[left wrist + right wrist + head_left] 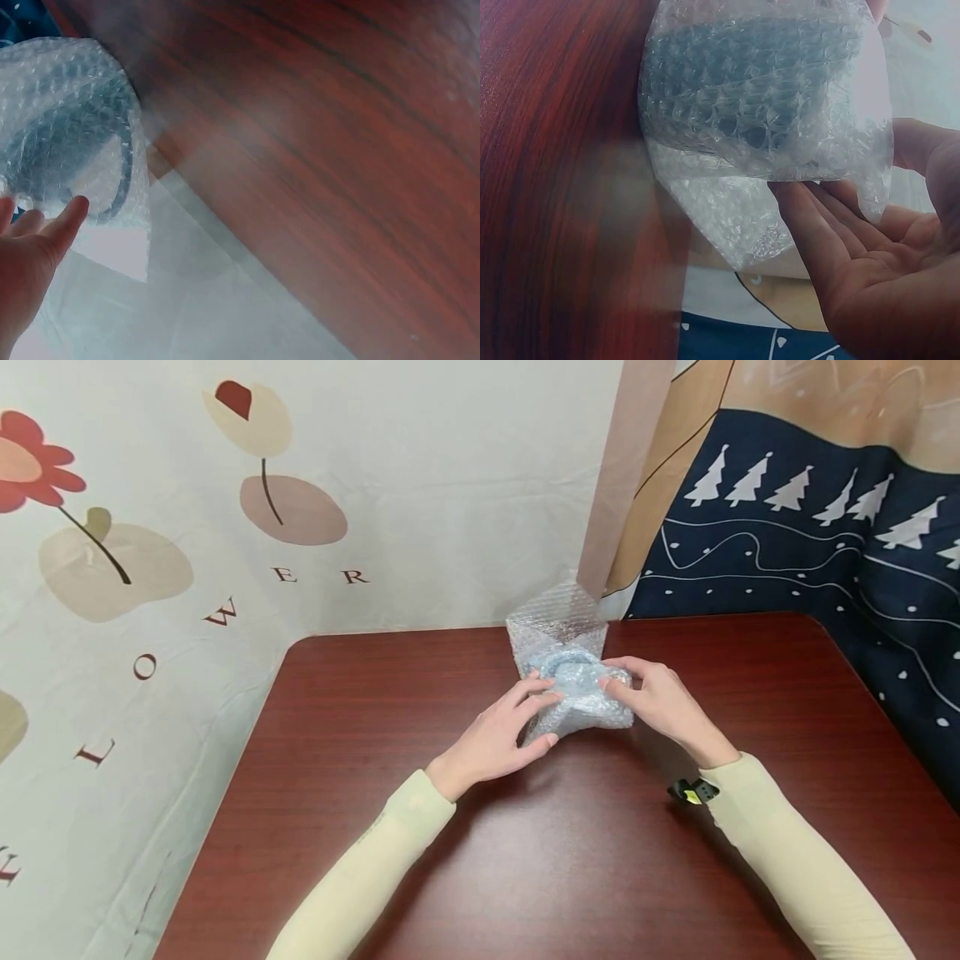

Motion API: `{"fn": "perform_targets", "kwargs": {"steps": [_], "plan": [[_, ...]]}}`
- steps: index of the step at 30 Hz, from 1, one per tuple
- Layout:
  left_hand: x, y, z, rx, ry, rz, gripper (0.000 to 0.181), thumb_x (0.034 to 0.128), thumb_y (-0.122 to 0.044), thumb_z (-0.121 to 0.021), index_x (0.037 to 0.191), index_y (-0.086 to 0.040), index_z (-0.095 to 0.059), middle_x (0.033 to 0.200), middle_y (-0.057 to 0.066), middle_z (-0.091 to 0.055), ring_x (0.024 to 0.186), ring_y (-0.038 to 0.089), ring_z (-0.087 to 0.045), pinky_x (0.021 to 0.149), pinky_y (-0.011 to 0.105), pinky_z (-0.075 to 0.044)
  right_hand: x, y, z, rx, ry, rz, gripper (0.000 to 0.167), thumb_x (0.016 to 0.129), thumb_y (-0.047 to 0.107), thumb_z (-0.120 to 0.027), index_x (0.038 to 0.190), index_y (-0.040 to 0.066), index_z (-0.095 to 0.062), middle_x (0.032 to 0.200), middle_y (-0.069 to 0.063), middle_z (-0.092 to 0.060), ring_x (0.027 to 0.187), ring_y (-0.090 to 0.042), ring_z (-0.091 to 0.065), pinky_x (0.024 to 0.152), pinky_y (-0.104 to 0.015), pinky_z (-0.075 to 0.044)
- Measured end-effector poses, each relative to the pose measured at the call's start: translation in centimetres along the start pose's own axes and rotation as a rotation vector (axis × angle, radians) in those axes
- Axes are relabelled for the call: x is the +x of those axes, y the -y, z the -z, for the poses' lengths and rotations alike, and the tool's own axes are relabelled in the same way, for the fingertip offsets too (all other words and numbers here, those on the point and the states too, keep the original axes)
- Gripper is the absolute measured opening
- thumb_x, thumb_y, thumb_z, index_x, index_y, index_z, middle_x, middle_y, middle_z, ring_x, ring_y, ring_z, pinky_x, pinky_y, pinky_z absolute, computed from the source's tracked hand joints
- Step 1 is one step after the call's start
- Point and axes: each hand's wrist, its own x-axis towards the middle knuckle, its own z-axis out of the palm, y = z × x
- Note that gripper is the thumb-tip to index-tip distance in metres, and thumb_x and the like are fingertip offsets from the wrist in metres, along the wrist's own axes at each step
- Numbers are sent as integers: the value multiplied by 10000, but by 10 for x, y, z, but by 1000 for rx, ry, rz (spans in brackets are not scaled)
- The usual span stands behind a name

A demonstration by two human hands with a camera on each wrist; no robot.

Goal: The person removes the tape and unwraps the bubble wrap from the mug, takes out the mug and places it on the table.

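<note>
A bundle of clear bubble wrap (581, 710) sits near the far edge of the table, around a bluish thing with a round rim (577, 670); its kind is blurred by the wrap. One loose flap of the wrap (558, 610) stretches away at the back. My left hand (501, 731) touches the bundle's left side with its fingers extended and its thumb apart. On the other side, my right hand (663, 697) holds the bundle's right end between thumb and fingers. The right wrist view shows those fingers (810, 225) against the wrap's side.
The reddish-brown wooden table (480, 877) extends toward me and to both sides. Behind it hangs a pale cloth with flowers and letters (450, 485). A dark blue cloth with white trees (780, 543) hangs at the right. A dark strap (693, 791) is at my right wrist.
</note>
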Motion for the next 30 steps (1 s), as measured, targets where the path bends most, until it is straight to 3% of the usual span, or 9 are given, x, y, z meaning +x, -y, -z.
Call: {"fn": "perform_targets", "kwargs": {"steps": [4,9,12,15,19,23,26,30], "plan": [[1,3,1,-70,-59,-25,446,1022,-310,-644,1439,-156,-598,1566,2,-436,1540,166,-284,1183,392,-356,1,1,0,-2,2,7,485,1031,329,-631,1406,22,-617,1341,-205,-658,1147,-351,-627,931,-538,-536],[5,7,2,-125,-239,-45,363,1015,-227,-629,1350,-90,-659,1484,79,-523,1399,225,-491,1139,386,-406,3,2,0,-3,8,8,485,1030,332,-630,1407,27,-617,1345,-201,-655,1143,-341,-617,942,-519,-517],[10,12,2,-175,-342,20,363,1020,-216,-599,1339,-55,-664,1444,102,-557,1356,245,-530,1128,410,-414,4,2,0,0,11,6,493,1029,342,-626,1411,31,-614,1351,-199,-651,1146,-341,-601,947,-523,-505],[18,16,3,-246,-395,130,369,1048,-223,-556,1357,-51,-660,1432,93,-571,1337,221,-538,1101,412,-435,3,2,0,3,10,-4,493,1028,347,-627,1414,40,-612,1357,-193,-648,1152,-341,-595,950,-524,-503],[29,18,2,-341,-393,291,372,1074,-232,-518,1385,-83,-657,1430,50,-573,1316,181,-543,1071,374,-461,1,2,1,4,12,-10,500,1031,355,-620,1422,43,-605,1366,-192,-642,1155,-341,-593,948,-525,-504],[38,16,1,-386,-333,413,392,1081,-269,-508,1423,-132,-642,1460,35,-548,1340,179,-518,1108,369,-426,1,2,1,-1,17,-13,504,1033,357,-615,1425,41,-603,1364,-198,-643,1149,-342,-597,942,-523,-511],[43,15,-1,-386,-291,452,395,1087,-297,-498,1427,-160,-645,1481,48,-523,1371,194,-490,1137,386,-395,1,2,2,2,22,-20,501,1032,352,-619,1425,42,-603,1360,-199,-645,1151,-343,-602,944,-522,-519],[45,16,-4,-373,-267,453,390,1094,-307,-488,1414,-166,-659,1496,74,-498,1393,219,-467,1143,409,-388,1,2,2,15,25,-25,500,1031,345,-625,1426,38,-600,1361,-199,-644,1163,-345,-607,954,-521,-525]]}}
